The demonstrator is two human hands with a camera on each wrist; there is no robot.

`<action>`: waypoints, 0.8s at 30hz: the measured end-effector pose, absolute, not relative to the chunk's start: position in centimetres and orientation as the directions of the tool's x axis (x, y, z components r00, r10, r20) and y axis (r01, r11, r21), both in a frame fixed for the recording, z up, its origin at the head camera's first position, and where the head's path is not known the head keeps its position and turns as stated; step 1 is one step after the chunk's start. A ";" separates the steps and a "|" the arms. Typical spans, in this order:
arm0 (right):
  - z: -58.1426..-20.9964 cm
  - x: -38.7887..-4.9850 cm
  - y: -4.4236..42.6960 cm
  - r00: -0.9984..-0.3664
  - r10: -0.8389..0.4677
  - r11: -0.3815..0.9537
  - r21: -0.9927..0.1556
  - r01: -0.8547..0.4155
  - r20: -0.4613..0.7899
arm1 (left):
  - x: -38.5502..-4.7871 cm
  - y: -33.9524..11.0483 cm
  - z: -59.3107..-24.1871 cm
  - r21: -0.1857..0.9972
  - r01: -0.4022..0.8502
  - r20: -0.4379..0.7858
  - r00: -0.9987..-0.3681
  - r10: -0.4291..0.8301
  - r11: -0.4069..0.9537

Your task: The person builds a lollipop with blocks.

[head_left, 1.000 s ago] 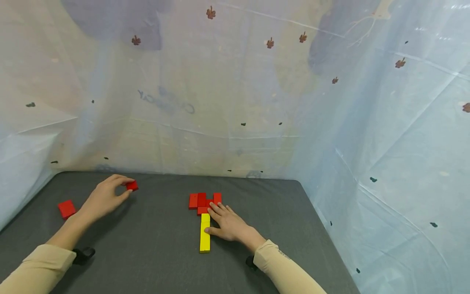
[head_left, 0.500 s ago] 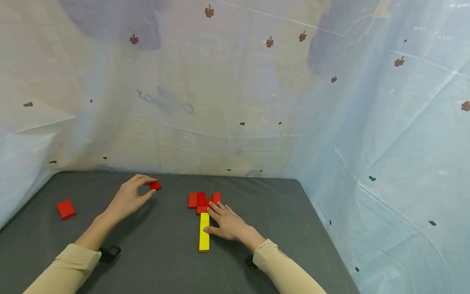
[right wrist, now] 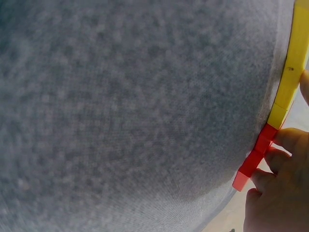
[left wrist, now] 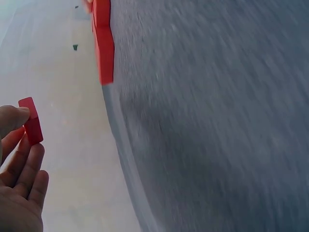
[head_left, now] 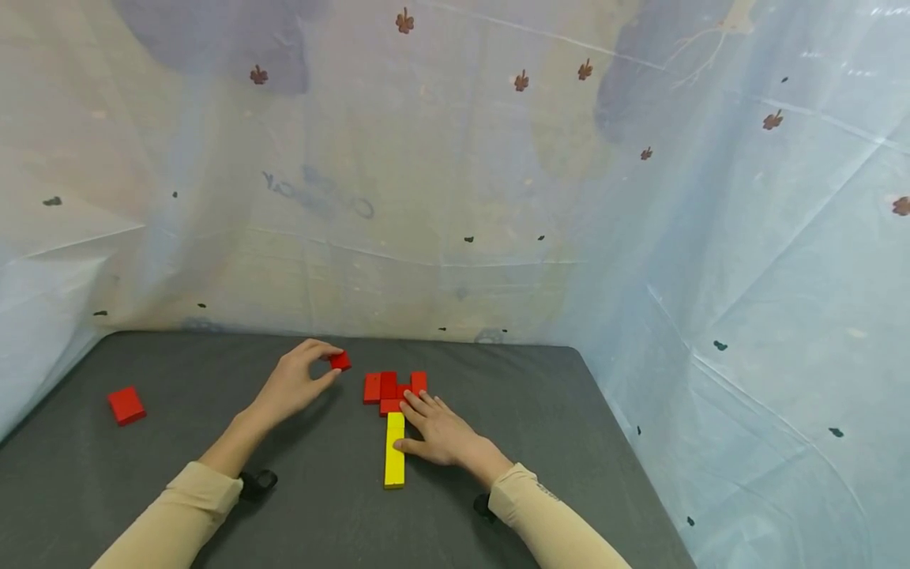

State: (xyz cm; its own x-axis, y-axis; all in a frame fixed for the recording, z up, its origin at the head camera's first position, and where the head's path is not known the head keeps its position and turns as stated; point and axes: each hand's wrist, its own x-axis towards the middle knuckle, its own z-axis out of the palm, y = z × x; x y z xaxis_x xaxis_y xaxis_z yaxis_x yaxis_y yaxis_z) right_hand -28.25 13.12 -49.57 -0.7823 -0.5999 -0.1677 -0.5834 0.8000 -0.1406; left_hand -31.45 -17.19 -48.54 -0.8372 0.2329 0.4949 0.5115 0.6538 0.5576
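Observation:
Thumb and fingers of my left hand [head_left: 295, 383] pinch a small red block [head_left: 340, 360] above the table, just left of a cluster of red blocks [head_left: 388, 386]. The left wrist view shows the held block [left wrist: 32, 123] between thumb and fingertips. My right hand [head_left: 442, 435] lies with fingers spread, its fingertips touching the red cluster and its thumb touching a yellow strip of blocks [head_left: 394, 458]. This strip extends from the cluster's near side toward me. Part of the cluster is hidden under the right fingers.
A loose red block [head_left: 127, 405] lies at the left of the dark grey table [head_left: 320, 506]. Pale patterned plastic sheeting [head_left: 426, 174] hangs behind the table and along its sides.
My left hand has moved right with the red block, from the table's left part to near the cluster. My right hand and the laid blocks have stayed in place.

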 end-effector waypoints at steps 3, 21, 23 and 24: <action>-49.6 -28.2 13.1 -0.788 -0.591 0.807 -0.147 -0.572 -0.173 | -31.7 -16.1 -48.7 0.567 0.514 0.490 -0.839 0.239 0.644; -49.7 -28.4 13.0 -0.793 -0.585 0.811 -0.131 -0.570 -0.171 | -34.2 -11.4 -49.0 0.600 0.547 0.454 -0.834 0.315 0.584; -49.7 -28.4 13.0 -0.792 -0.586 0.811 -0.130 -0.571 -0.172 | -34.5 -11.0 -49.0 0.604 0.545 0.440 -0.837 0.327 0.582; -49.7 -28.4 13.0 -0.791 -0.587 0.810 -0.128 -0.573 -0.172 | -34.7 -10.8 -49.0 0.604 0.544 0.433 -0.838 0.332 0.583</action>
